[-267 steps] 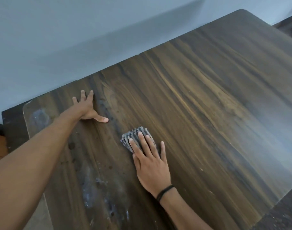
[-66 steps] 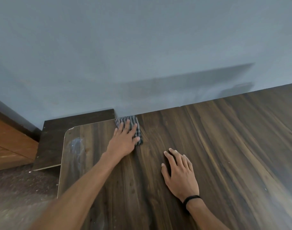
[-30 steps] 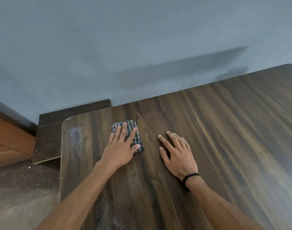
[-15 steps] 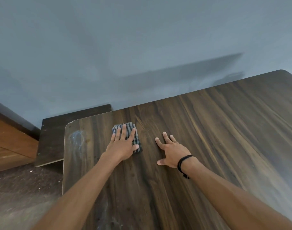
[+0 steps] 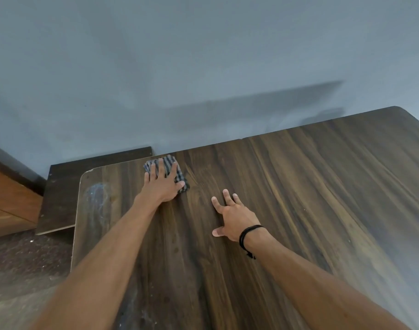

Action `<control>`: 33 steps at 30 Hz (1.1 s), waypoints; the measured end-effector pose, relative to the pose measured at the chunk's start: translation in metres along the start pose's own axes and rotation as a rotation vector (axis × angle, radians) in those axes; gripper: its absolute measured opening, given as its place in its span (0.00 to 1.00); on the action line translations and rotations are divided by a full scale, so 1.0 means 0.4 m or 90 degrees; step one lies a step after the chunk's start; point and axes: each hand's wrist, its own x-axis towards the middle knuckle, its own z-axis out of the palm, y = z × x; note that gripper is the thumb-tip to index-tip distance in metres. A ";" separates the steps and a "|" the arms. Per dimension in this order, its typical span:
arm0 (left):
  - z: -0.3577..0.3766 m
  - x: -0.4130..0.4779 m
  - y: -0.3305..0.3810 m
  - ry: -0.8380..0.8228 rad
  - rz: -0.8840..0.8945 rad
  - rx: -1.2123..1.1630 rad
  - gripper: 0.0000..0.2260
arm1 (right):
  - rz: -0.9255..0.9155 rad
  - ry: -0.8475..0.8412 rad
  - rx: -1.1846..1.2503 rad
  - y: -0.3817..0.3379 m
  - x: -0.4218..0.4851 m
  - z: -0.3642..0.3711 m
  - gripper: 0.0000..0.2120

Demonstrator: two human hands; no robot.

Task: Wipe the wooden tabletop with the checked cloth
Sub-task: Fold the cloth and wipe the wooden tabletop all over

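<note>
The dark wooden tabletop (image 5: 299,198) fills the lower right of the head view. A folded checked cloth (image 5: 180,173) lies on it close to the far edge by the wall. My left hand (image 5: 162,186) presses flat on the cloth with straight, spread fingers, covering most of it. My right hand (image 5: 232,216) rests flat on the bare wood to the right of the cloth, fingers spread, a black band on its wrist. A pale dusty smear (image 5: 96,194) marks the table's far left corner.
A grey wall (image 5: 203,67) runs right behind the table's far edge. A lower dark board (image 5: 61,194) lies beside the table's left end, with a brown wooden panel (image 5: 8,206) further left and speckled floor (image 5: 25,258) below.
My left hand has pushed the cloth away from me, up to the far edge by the wall. My right hand stays flat beside it, shifted slightly. Much earlier the right hand wiped.
</note>
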 end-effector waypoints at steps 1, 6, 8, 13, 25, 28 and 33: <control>0.013 -0.011 0.008 0.002 0.010 0.013 0.31 | 0.002 -0.002 0.001 0.001 0.000 0.002 0.47; 0.061 -0.083 -0.022 -0.006 0.079 0.067 0.32 | 0.002 0.004 0.005 -0.002 0.005 -0.001 0.46; -0.009 -0.019 -0.053 0.003 0.055 0.051 0.33 | 0.005 0.001 0.001 -0.006 0.006 0.001 0.46; -0.056 0.051 -0.068 0.019 0.040 0.038 0.31 | 0.013 0.012 0.000 -0.003 0.001 0.003 0.46; 0.076 -0.114 -0.027 0.026 0.084 0.063 0.30 | 0.012 0.027 -0.023 0.001 -0.001 0.003 0.46; 0.206 -0.311 -0.029 0.044 0.089 0.077 0.30 | 0.012 0.027 -0.036 -0.006 -0.003 0.001 0.46; 0.138 -0.202 -0.061 0.044 0.061 0.033 0.30 | 0.019 0.027 -0.070 -0.021 0.000 -0.004 0.47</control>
